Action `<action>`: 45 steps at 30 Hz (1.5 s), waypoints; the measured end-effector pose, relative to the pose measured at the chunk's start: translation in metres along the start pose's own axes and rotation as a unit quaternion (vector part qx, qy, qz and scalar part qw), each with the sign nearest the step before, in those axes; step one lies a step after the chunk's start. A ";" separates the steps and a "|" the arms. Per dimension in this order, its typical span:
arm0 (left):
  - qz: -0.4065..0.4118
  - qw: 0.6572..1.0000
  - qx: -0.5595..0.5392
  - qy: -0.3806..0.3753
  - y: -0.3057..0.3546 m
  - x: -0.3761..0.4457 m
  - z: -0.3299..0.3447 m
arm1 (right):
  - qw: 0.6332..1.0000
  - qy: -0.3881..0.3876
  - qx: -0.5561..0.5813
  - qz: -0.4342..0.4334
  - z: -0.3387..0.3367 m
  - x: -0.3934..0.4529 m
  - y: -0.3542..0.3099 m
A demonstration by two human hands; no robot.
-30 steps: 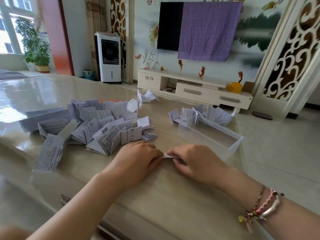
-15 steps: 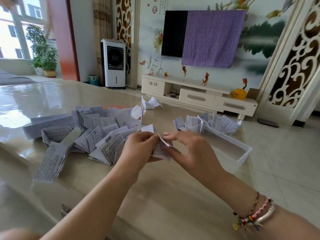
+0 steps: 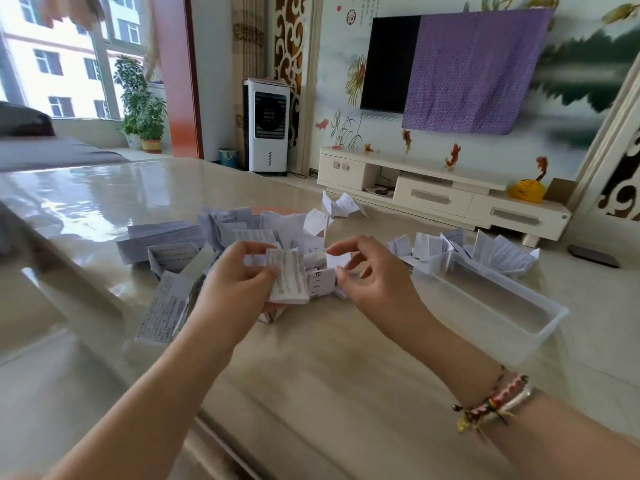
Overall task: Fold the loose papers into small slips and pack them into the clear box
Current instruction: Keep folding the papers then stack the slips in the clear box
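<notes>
Two hands work above the bench (image 3: 311, 393), raised off its surface, likely so the sheet can be turned and creased freely. Left hand (image 3: 239, 285) pinches a folded paper (image 3: 289, 280) between thumb and fingers; the piece is upright, printed face toward the camera, thin, white with grey text, edges squared by a crease. Right hand (image 3: 375, 282) has fingers curled near the paper's right side, thumb and forefinger close on a small white corner; blur prevents saying whether it truly grips. Judgement: mid-fold, slip not yet small enough to pack. Just behind the hands lies the heap of loose papers (image 3: 194, 244), flimsy, some flat, some half-folded and standing on their creases. To the right sits the clear box (image 3: 540, 327), long, translucent plastic, thin-walled, within easy reach; near end looks bare, folded slips (image 3: 485, 251) crowd its far end, in or behind it I cannot tell. Bench top is glossy, pale, stone-like, reflecting window light.
</notes>
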State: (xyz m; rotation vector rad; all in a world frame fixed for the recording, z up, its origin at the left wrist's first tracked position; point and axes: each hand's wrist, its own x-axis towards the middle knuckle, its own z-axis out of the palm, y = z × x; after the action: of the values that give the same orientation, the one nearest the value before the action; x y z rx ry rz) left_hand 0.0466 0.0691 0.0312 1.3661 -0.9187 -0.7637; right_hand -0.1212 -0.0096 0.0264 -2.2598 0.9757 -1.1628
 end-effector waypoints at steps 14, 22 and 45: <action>0.094 0.983 0.134 0.082 -0.021 0.006 -0.048 | 0.957 -0.122 -0.202 -0.170 0.047 -0.001 -0.006; 0.163 0.964 0.191 0.090 -0.020 0.005 -0.040 | 0.991 0.082 -0.034 -0.097 0.032 0.008 -0.015; 0.198 0.970 0.104 0.092 -0.019 0.009 -0.016 | 0.982 -0.003 -0.185 -0.048 0.029 0.016 0.009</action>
State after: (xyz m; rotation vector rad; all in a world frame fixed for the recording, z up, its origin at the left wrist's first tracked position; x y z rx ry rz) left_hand 0.0664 0.0673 0.0137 1.3494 -1.1017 -0.2356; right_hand -0.0940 -0.0269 0.0126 -2.6229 1.1736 -1.0840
